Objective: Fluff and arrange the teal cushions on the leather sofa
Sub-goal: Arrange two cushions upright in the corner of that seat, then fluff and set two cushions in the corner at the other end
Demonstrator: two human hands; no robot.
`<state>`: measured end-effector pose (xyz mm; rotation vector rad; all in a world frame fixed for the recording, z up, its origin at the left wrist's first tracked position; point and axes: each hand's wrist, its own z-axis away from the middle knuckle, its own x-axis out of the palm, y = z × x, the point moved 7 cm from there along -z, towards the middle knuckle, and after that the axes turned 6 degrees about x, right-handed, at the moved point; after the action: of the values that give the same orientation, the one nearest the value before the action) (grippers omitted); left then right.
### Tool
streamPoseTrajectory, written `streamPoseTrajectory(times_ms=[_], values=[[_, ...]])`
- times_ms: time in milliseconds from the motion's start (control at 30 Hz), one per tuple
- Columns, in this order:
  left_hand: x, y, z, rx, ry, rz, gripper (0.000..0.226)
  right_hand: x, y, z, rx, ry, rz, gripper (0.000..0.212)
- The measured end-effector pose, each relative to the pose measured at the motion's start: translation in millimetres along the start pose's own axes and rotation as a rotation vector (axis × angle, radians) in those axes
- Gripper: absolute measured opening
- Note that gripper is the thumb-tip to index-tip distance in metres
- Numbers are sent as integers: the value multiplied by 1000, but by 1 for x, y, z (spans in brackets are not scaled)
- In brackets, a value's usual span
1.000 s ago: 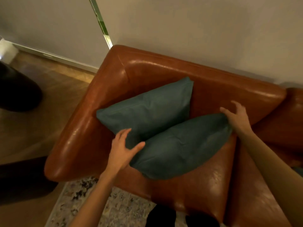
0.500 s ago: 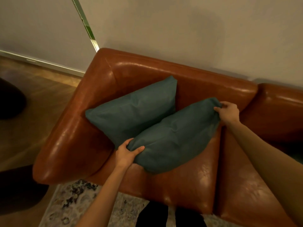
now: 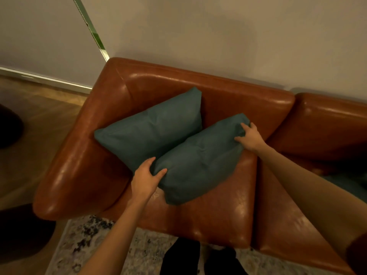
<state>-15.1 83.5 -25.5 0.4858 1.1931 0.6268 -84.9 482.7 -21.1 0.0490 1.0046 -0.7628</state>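
Pale wall (image 3: 218, 32) runs behind everything, with wooden floor (image 3: 45, 120) off at nine o'clock and a patterned rug (image 3: 95, 245) down at six. Against the wall sits the brown leather sofa (image 3: 208, 211), its rounded armrest (image 3: 75, 159) sweeping from ten o'clock down to eight, glossy where the light catches it.

Two teal cushions lie on the end seat. The rear cushion (image 3: 155, 128) leans into the corner between armrest and backrest, one corner pointing up toward twelve o'clock. The front cushion (image 3: 198, 159) lies across the seat at a slant, its long axis running from seven toward one o'clock, overlapping the rear one where they meet.

Both bare hands are on that front cushion. The left hand (image 3: 145, 179) pinches its seven o'clock end, thumb on top and fingers tucked under the fabric edge. The right hand (image 3: 251, 137) is closed over the one o'clock corner, bunching the cloth beside the backrest.

Dark trouser legs (image 3: 198, 257) stand on the rug at six o'clock, just in front of the seat.
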Motion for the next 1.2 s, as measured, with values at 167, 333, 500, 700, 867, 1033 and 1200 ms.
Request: streamPoseTrajectory(times_ms=[167, 333, 500, 700, 867, 1033, 1200], values=[[-1, 66, 7, 301, 74, -40, 48, 16, -10, 51, -214, 80, -33, 59], [23, 131, 39, 402, -26, 179, 22, 26, -5, 136, -375, 58, -184, 10], [65, 171, 93, 422, -146, 217, 17, 24, 44, 202, -348, 0, -308, 18], [116, 217, 192, 502, -213, 192, 17, 11, 144, 280, -326, 62, -337, 18], [157, 258, 280, 593, -293, 168, 17, -3, 234, 345, -314, 107, -392, 16], [184, 276, 334, 596, -349, 155, 16, -18, 283, 391, -351, 111, -410, 17], [218, 312, 366, 606, -424, 261, 15, -46, 331, 404, -325, 216, -423, 16]])
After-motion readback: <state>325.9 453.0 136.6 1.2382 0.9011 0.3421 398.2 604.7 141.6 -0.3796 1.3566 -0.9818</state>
